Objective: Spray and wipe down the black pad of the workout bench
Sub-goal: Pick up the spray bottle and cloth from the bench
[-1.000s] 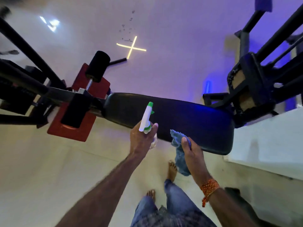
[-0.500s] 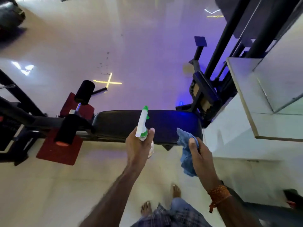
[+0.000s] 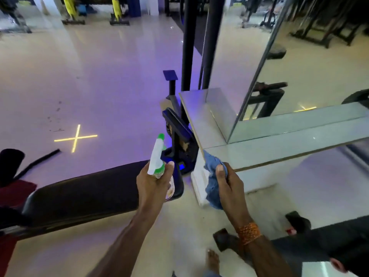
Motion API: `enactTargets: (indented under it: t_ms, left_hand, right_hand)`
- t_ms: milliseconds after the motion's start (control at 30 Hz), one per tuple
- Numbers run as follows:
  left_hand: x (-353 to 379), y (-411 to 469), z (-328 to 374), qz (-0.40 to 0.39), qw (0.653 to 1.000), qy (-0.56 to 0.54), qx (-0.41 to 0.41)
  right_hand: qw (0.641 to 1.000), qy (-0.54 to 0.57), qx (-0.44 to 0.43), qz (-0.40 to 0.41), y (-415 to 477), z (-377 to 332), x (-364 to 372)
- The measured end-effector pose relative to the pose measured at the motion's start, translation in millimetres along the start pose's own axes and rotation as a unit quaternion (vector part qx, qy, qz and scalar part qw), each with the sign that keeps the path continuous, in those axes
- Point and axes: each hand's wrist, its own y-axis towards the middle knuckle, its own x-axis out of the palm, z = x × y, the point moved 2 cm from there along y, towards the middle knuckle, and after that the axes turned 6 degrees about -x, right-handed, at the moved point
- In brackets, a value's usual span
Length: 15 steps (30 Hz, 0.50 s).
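The left hand (image 3: 153, 182) grips a white-and-green spray bottle (image 3: 157, 156) upright over the right end of the black pad (image 3: 89, 190), whose rounded edge lies just beside a pale ledge (image 3: 259, 148). The right hand (image 3: 229, 188) clutches a crumpled blue cloth (image 3: 212, 184). Glossy open floor (image 3: 99, 76) stretches beyond the smooth padded surface.

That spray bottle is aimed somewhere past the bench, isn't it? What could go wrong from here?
The spray bottle in the left hand points up past the end of the black pad, so mist may land on the glossy floor or the mirror, not the pad. A bare foot shows below, so wet tiles could be slippery. The right hand only holds the blue cloth.
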Motion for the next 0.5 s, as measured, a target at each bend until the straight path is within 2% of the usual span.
enactTargets:
  t_ms: [167,267,300,400,433,500]
  left_hand:
    - [118.8,7.1,20.9,-0.047,0.999,-0.018,-0.009]
    - [171.1,15.1,31.7,-0.038,0.999,-0.022,-0.010]
    - [186.1,19.4,32.2,-0.031,0.999,-0.019,-0.008]
    - [217.5,29.4,28.4,-0.008,1.000,-0.008,-0.021]
    - [222.1,31.7,24.5,-0.004,1.000,-0.001,-0.028]
    - [230.0,33.7,19.3,0.002,0.999,0.020,-0.033]
  right_hand:
    - [0.995,-0.091,-0.032,0.018,71.8,33.4,-89.3]
    - [0.979,-0.179,-0.091,-0.040,117.7,41.6,-110.7]
    - [0.965,-0.226,-0.107,-0.080,130.9,52.6,-111.8]
    - [0.863,-0.451,-0.127,-0.191,149.4,105.3,-106.3]
    - [0.849,-0.471,-0.123,-0.206,148.2,120.5,-104.9]
    - [0.848,-0.462,-0.136,-0.222,143.0,137.3,-104.0]
